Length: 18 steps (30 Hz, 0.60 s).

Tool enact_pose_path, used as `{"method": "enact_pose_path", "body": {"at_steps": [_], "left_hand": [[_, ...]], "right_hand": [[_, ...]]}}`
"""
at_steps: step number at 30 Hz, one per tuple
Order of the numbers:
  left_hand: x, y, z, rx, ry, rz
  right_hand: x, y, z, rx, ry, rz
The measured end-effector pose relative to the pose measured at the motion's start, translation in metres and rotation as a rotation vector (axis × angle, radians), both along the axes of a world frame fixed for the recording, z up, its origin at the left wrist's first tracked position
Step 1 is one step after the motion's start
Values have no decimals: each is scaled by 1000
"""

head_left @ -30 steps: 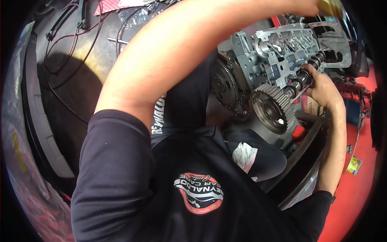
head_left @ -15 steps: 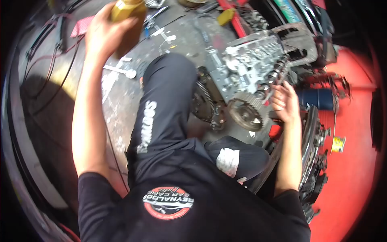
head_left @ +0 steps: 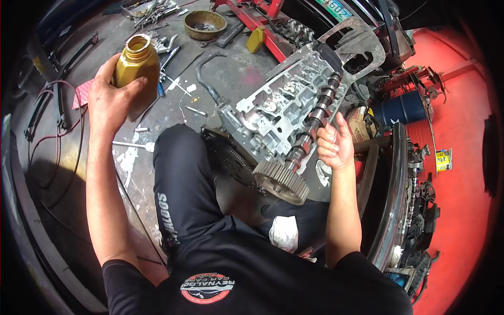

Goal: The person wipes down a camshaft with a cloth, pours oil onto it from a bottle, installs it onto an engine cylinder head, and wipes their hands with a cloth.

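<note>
My left hand (head_left: 109, 100) is wrapped around a gold plastic bottle (head_left: 137, 68), held up over the floor to the left. Its mouth is uncapped and points upward. My right hand (head_left: 336, 143) is closed beside the camshaft (head_left: 310, 134), with the thumb raised and the other fingers curled in. Whatever those fingers may hold is hidden, and I cannot tell whether they touch the shaft. The camshaft lies along the right side of a metal cylinder head (head_left: 281, 97). A toothed timing gear (head_left: 281, 182) sits at its near end.
A round pan (head_left: 206, 25) and scattered wrenches (head_left: 170, 58) lie on the floor beyond. Behind the engine are a red metal frame (head_left: 273, 44) and a small yellow bottle (head_left: 255, 40). A blue drum (head_left: 401, 108) stands at right. A dark hose (head_left: 205, 73) lies left of the engine.
The view has shifted, bringing the whole bottle and more of the floor into sight. My left hand still grips the bottle; my right hand stays closed by the camshaft.
</note>
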<state>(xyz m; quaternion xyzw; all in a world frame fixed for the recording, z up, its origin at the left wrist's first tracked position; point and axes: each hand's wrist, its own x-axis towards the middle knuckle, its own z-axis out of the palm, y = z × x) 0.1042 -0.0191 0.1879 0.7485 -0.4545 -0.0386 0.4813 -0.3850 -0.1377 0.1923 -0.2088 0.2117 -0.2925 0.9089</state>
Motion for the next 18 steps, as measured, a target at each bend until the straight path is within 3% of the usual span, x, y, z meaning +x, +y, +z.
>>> {"method": "enact_pose_path", "body": {"at_steps": [2,4,7,8,10,12,14,16,18], "left_hand": [[-14,-12,16,-43,-30,-71],[-24,-21,30,-37,-64,-88],[-27,-34,36,-111,-95,-150],[-28,-40,36,-106,-95,-164],[-31,-48,34,-135,-76,-191],[-35,-52,33,-105,-123,-166],[-39,-55,30,-68,-154,-169],[-40,-57,27,-59,-134,-194],[-40,-58,24,-58,-90,-207]], "right_hand": [[-1,8,9,-30,198,-134],[-12,18,25,-231,378,-158],[11,31,72,-637,1271,-102],[15,28,72,-623,1275,-111],[22,13,75,-1523,1675,239],[36,-5,91,-1751,1730,532],[68,-25,118,-1521,1852,1000],[86,-44,116,-1585,1926,1220],[89,-60,112,-1744,1804,1351]]}}
